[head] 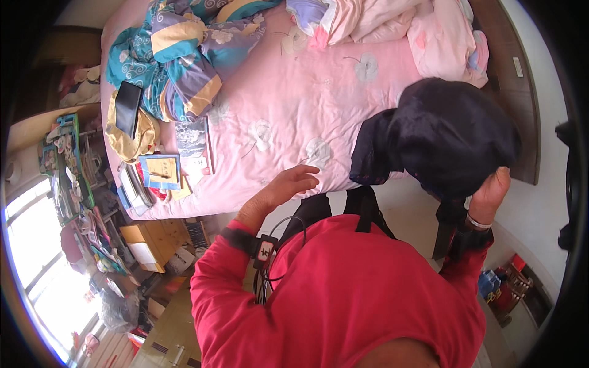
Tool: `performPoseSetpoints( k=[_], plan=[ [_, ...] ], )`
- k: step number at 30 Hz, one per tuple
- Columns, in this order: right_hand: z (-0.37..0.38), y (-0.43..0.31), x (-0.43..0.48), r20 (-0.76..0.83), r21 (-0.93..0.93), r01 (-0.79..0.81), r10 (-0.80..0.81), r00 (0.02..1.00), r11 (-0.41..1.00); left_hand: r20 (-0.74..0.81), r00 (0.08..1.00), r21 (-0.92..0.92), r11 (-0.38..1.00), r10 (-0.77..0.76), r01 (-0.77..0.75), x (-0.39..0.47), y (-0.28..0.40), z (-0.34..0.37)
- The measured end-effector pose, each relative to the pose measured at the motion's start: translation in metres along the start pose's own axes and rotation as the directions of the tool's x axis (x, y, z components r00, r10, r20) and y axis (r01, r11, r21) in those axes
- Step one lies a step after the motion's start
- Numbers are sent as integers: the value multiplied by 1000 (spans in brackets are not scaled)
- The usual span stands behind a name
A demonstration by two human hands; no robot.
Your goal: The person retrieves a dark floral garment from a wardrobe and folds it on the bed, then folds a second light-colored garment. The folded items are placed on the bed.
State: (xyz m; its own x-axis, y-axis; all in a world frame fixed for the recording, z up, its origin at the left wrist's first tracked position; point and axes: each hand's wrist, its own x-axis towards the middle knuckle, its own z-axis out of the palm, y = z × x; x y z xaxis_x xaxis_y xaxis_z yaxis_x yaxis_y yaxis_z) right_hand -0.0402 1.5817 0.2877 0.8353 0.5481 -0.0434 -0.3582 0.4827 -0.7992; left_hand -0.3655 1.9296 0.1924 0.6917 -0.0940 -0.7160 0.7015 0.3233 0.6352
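My right hand (pixel 488 195) grips the lower right edge of a dark, silky garment (pixel 453 133). The cloth bulges upward into a rounded shape, and one flap, perhaps a sleeve, hangs over the bed's near edge on its left. Below the bulge, more dark fabric dangles beside my wrist. My left hand (pixel 289 185) is empty, fingers loosely apart, above the near edge of the bed. Under it lies a pink bed cover (pixel 280 96) with pale flower prints. The fingers of my right hand are partly hidden by the cloth.
A teal and purple quilt (pixel 184 69) and a pink quilt (pixel 372 20) lie crumpled on the bed. A yellow cloth bundle (pixel 129 138), a black flat case (pixel 128 109) and booklets (pixel 161 171) lie at left. A dark wooden headboard (pixel 511 106) borders the right.
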Motion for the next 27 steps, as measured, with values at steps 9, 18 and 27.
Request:
performPoseSetpoints(
  k=[9, 18, 27],
  plan=[
    [40, 87, -51, -271, -93, -12, -14, 962, 996, -7, 992, 406, 906, -124, 116, -90, -26, -31],
    [65, 166, -203, -258, 285, 19, 57, 965, 958, 119, 946, 606, 777, -302, 172, -52, -12, -25],
    [94, 190, -303, -394, -282, -181, 58, 917, 942, 332, 877, 341, 911, -346, 231, 99, 10, 81]
  ],
)
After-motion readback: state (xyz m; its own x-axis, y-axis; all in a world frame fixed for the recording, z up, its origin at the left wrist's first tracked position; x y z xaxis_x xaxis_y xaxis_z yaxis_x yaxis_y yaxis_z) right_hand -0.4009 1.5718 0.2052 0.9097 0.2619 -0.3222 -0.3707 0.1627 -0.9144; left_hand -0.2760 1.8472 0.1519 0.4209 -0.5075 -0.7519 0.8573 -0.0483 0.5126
